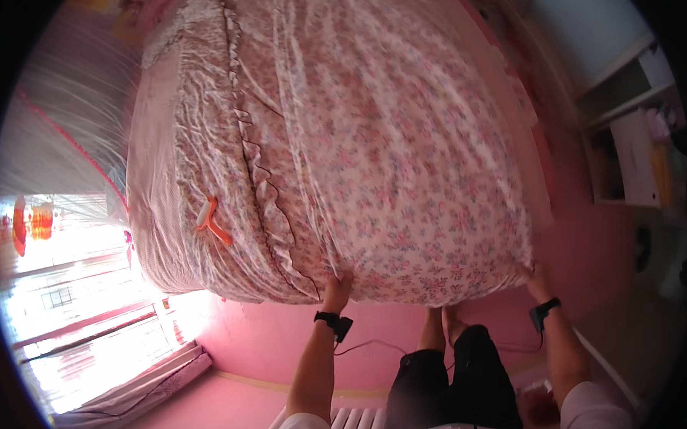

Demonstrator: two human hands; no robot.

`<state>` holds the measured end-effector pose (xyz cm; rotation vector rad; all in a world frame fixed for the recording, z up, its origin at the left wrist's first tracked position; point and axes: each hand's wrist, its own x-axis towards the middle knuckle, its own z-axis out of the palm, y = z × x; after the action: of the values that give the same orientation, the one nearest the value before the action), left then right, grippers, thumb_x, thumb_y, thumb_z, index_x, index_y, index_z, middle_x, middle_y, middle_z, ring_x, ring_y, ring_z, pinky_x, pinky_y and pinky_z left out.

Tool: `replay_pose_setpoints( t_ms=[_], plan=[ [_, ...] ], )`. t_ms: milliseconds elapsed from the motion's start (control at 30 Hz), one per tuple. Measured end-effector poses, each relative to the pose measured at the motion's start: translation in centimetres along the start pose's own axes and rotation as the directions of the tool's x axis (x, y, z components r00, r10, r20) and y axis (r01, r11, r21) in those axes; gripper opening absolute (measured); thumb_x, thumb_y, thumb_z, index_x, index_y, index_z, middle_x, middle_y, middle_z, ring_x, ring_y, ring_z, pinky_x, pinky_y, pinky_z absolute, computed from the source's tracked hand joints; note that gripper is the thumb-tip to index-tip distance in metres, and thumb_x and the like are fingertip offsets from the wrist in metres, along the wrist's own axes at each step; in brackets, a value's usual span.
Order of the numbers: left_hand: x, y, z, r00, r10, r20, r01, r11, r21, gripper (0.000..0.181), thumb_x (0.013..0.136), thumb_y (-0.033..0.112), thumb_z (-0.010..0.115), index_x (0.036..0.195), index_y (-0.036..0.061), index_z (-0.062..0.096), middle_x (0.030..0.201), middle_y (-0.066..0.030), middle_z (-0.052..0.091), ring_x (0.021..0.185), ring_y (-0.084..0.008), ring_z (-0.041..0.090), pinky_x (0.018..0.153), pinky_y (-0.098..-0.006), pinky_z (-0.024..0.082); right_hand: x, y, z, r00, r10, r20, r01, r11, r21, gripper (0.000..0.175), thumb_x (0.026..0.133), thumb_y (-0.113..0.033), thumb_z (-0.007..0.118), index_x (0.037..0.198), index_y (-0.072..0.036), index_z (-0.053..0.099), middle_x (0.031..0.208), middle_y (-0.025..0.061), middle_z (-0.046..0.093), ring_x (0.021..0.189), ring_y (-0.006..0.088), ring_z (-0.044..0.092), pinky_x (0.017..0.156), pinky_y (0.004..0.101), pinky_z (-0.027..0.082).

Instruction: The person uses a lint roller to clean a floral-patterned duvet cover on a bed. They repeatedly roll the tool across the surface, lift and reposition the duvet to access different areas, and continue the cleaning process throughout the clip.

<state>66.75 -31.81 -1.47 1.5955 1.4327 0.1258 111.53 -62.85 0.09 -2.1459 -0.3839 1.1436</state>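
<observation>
A pale pink floral quilt [412, 200] spreads over the bed in front of me. My left hand [338, 292] grips its near edge, where long folds run together close to a ruffled trim. At the near right corner my right hand [537, 282] pinches the same quilt, arm stretched out. Between the hands the cloth looks fairly smooth, with creases running away from me. On the rumpled left part of the bedding lies an orange lint roller [212, 220] with a white head. Both wrists wear black straps with small devices, and thin cables hang from them.
A sheer mosquito net [81, 128] with a pink cord hangs at the left, above a bright window [77, 295]. Open shelves [622, 150] stand on the right. White slats [352, 424] show below, beside my legs. A pink wall [257, 339] runs past the bed's near end.
</observation>
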Motion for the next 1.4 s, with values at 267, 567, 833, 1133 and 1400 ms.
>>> replay_pose_setpoints(
  t_ms=[267, 567, 833, 1133, 1400],
  plan=[
    [-6.0, -5.6, -2.0, 0.997, 0.047, -0.06, -0.056, 0.987, -0.154, 0.031, 0.095, 0.022, 0.069, 0.114, -0.0022, 0.067, 0.102, -0.014, 0.072, 0.098, -0.0264, 0.07, 0.087, -0.0368, 0.055, -0.2, 4.2, 6.4, 0.973, 0.232, 0.001, -0.21, 0.883, -0.42, 0.028, 0.095, -0.025, 0.064, 0.1, 0.002, 0.068, 0.101, 0.0206, 0.069, 0.095, 0.0327, 0.067, 0.078, 0.0437, 0.053],
    [-13.8, -24.3, -18.6, 0.91, -0.39, -0.14, 0.335, 0.891, -0.305, 0.034, 0.095, 0.026, 0.068, 0.117, -0.0001, 0.067, 0.102, -0.0124, 0.072, 0.09, -0.0211, 0.07, 0.078, -0.0339, 0.056, -9.3, -17.4, 20.0, 0.806, -0.265, 0.529, 0.338, 0.94, -0.044, 0.02, 0.098, -0.019, 0.063, 0.103, 0.0, 0.068, 0.087, 0.0085, 0.071, 0.077, 0.016, 0.068, 0.07, 0.0319, 0.053],
    [-2.0, -33.1, -36.9, 0.804, -0.304, -0.511, 0.122, 0.926, -0.358, 0.044, 0.099, 0.024, 0.062, 0.134, 0.0, 0.053, 0.123, -0.0153, 0.062, 0.107, -0.0246, 0.062, 0.088, -0.0363, 0.052, -11.1, -36.2, 47.1, 0.587, -0.603, 0.54, 0.685, 0.725, 0.064, 0.027, 0.096, -0.017, 0.066, 0.118, -0.001, 0.065, 0.101, 0.0119, 0.07, 0.09, 0.0213, 0.068, 0.075, 0.0338, 0.052],
    [6.2, -31.7, -43.9, 0.927, -0.187, -0.324, -0.05, 0.797, -0.602, 0.031, 0.103, 0.019, 0.056, 0.128, 0.0022, 0.049, 0.104, -0.0069, 0.062, 0.096, -0.0146, 0.057, 0.086, -0.0307, 0.047, -3.0, -43.4, 73.7, 0.791, -0.588, 0.17, 0.57, 0.607, -0.554, 0.02, 0.084, -0.018, 0.069, 0.083, 0.003, 0.067, 0.083, 0.0222, 0.066, 0.078, 0.0389, 0.066, 0.07, 0.0502, 0.052],
    [5.8, -31.9, -45.8, 0.942, -0.225, 0.25, 0.329, 0.776, -0.538, 0.044, 0.096, 0.028, 0.067, 0.127, -0.0029, 0.061, 0.108, -0.0034, 0.068, 0.096, -0.0125, 0.059, 0.083, -0.031, 0.047, -3.6, -40.9, 58.9, 0.907, -0.42, -0.028, 0.415, 0.903, -0.108, 0.035, 0.097, -0.036, 0.067, 0.115, -0.006, 0.069, 0.079, -0.002, 0.064, 0.07, 0.0088, 0.059, 0.057, 0.0304, 0.044]
  ],
)
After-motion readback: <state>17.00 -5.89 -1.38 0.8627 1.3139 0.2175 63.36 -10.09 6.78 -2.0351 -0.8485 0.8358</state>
